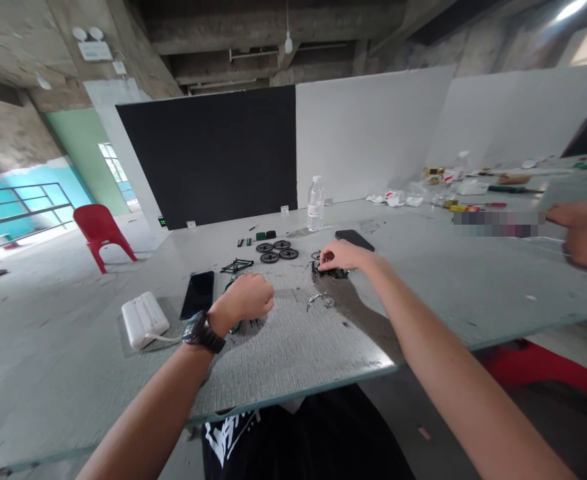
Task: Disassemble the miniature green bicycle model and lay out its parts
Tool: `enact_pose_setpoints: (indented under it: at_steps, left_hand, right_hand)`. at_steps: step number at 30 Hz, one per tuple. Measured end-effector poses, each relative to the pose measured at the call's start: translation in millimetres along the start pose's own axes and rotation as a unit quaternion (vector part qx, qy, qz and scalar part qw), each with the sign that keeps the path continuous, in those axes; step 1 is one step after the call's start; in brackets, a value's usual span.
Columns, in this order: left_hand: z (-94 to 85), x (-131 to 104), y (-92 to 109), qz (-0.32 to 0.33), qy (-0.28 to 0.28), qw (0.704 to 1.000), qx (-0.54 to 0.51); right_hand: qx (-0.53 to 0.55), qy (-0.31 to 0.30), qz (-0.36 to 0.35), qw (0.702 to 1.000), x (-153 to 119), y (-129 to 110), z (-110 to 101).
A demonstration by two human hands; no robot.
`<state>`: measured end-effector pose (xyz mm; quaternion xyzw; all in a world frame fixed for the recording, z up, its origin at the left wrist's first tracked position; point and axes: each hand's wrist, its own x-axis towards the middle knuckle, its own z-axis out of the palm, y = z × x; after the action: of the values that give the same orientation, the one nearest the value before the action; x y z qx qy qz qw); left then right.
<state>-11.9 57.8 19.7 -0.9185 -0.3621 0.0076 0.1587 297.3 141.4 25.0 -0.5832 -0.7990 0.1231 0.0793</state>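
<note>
My left hand (pixel 248 296), with a watch on its wrist, is curled closed low over the table; anything inside the fingers is hidden. Dark green and black small parts show partly from behind and below it. With fingertips pinched, my right hand (pixel 342 256) reaches into a cluster of small black parts (pixel 340 274); what it grips is too small to make out. Between the hands lie small silver metal parts (pixel 316 299). Farther back are several black miniature spoked wheels (pixel 270 257) and a dark miniature bicycle frame (pixel 237 265).
A phone (pixel 198 295) and a white power bank (pixel 144 319) with a cable lie left. Behind stand a water bottle (pixel 315 205) and a dark flat case (pixel 354 240). Green and black blocks (pixel 266 235) sit near the divider. Another person's hand (pixel 580 217) is at right.
</note>
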Motion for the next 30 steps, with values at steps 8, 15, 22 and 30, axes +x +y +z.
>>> enact_pose_setpoints:
  at_steps: [8,15,22,30]
  left_hand:
    - [-1.3,-1,1,-0.003,0.003,1.0,-0.001]
    - [-2.7,0,1,-0.002,-0.002,1.0,-0.002]
    - [-1.4,0,1,-0.002,-0.002,1.0,-0.005]
    - [-1.1,0,1,-0.001,-0.001,1.0,-0.007]
  right_hand:
    - [-0.016,0.018,0.061,0.998,-8,23,-9]
    - [-0.019,0.028,0.069,0.997,-5,17,-4]
    - [-0.005,0.009,0.056,0.998,-7,20,-5]
    - [-0.004,0.041,0.03,0.999,1,33,-2]
